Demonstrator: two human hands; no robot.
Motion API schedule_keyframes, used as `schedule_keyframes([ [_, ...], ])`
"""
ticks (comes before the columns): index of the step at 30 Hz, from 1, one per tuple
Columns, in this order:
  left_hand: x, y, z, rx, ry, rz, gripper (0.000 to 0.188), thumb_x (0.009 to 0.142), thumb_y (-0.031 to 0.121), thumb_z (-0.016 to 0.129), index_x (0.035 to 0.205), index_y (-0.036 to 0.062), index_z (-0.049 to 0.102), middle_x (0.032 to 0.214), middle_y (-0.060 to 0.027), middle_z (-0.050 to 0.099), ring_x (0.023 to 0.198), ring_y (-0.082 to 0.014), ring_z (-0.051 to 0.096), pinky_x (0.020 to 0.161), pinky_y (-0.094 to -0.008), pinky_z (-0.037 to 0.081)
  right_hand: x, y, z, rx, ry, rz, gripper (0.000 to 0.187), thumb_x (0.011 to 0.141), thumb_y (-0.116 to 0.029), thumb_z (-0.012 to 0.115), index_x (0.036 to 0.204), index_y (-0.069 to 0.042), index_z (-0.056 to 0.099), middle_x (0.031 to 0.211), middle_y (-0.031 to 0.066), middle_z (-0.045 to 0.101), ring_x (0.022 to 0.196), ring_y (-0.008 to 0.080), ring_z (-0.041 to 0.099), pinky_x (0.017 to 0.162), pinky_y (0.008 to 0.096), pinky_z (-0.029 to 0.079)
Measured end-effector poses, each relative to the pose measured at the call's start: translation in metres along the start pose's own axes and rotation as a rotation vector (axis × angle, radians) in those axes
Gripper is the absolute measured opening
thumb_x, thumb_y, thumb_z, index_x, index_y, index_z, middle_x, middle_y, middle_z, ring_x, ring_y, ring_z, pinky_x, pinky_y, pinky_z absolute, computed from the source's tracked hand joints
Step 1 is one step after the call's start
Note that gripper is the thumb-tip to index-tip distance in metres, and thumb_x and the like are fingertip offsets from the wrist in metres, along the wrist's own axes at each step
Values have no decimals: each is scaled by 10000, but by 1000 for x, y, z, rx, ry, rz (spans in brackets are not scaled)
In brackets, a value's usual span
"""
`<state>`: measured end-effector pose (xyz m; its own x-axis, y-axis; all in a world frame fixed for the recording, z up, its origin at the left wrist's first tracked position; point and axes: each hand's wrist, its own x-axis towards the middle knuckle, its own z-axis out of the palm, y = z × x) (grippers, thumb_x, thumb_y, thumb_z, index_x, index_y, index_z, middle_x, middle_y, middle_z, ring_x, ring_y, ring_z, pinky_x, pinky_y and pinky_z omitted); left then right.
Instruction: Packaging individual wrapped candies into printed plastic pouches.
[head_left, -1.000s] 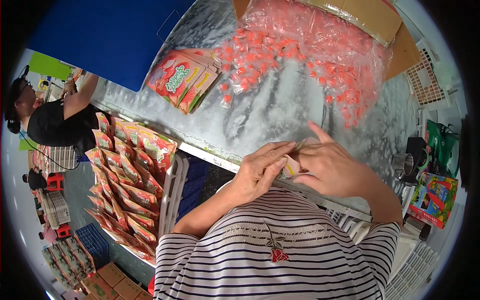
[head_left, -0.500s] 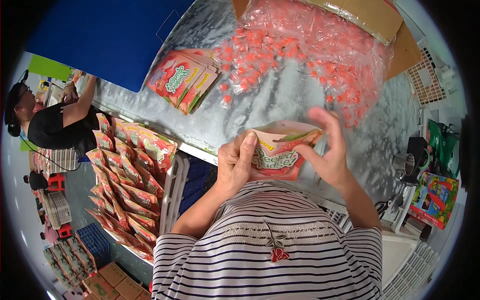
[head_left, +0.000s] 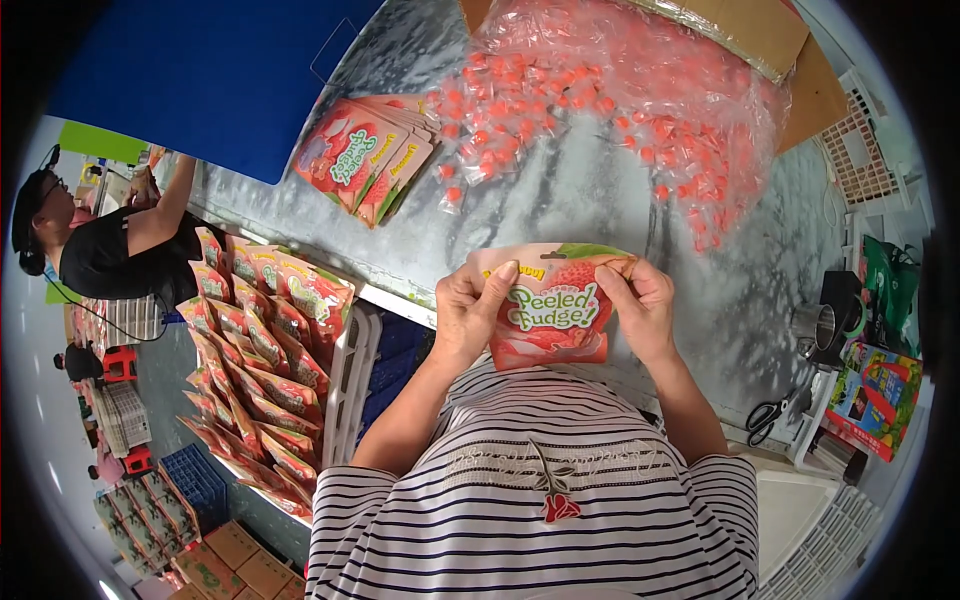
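Note:
In front of my body I hold up a red and pink candy pouch, its printed face toward me. My left hand pinches its upper left corner, thumb on the front. With thumb and bent fingers, my right hand grips the upper right corner. The pouch's top edge is pulled straight between the hands and looks closed. Beyond it on the grey table lie many small red candies in clear wrappers. A stack of flat pouches rests to their left.
A crate of filled pouches stands at my left, beside a white plastic rack edge. A blue panel covers the far left. Scissors and a metal cup are at right. A cardboard box sits behind; a co-worker works at left.
My right hand has come down from a loose, open pose above the pouch and taken hold of its right corner. The pouch's mouth, bowed open before, is now flat.

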<state>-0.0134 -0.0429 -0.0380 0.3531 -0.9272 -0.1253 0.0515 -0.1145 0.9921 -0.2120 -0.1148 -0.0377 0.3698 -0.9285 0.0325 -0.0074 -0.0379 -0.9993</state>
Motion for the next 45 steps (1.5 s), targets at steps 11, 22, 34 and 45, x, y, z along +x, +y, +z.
schedule_keyframes([
  [11,9,-2,-1,-165,-178,-180,239,892,249,688,935,15,711,811,-30,695,691,-53,590,622,-221,484,9,4,-6,201,-211,216,139,904,-55,632,1009,21,683,896,-10,672,782,28,568,687,191,466],
  [22,4,5,11,-295,-111,-146,113,826,89,739,885,-6,726,771,-31,700,636,-55,601,573,-213,489,6,-1,12,40,-158,146,220,896,-39,622,1088,61,655,947,77,702,826,95,642,741,225,519],
  [34,6,0,0,-257,-108,-67,91,870,55,679,917,-18,709,775,-16,693,646,-30,579,559,-205,468,6,-1,3,-253,-149,-12,174,912,-92,619,1005,49,662,843,30,693,710,62,596,623,223,471],
  [45,1,9,12,-102,-293,96,103,857,52,691,934,-7,723,817,-28,632,728,-64,553,644,-216,442,44,-80,-9,-707,-645,-224,199,771,-111,714,861,38,617,725,115,545,684,280,552,609,362,439],
])
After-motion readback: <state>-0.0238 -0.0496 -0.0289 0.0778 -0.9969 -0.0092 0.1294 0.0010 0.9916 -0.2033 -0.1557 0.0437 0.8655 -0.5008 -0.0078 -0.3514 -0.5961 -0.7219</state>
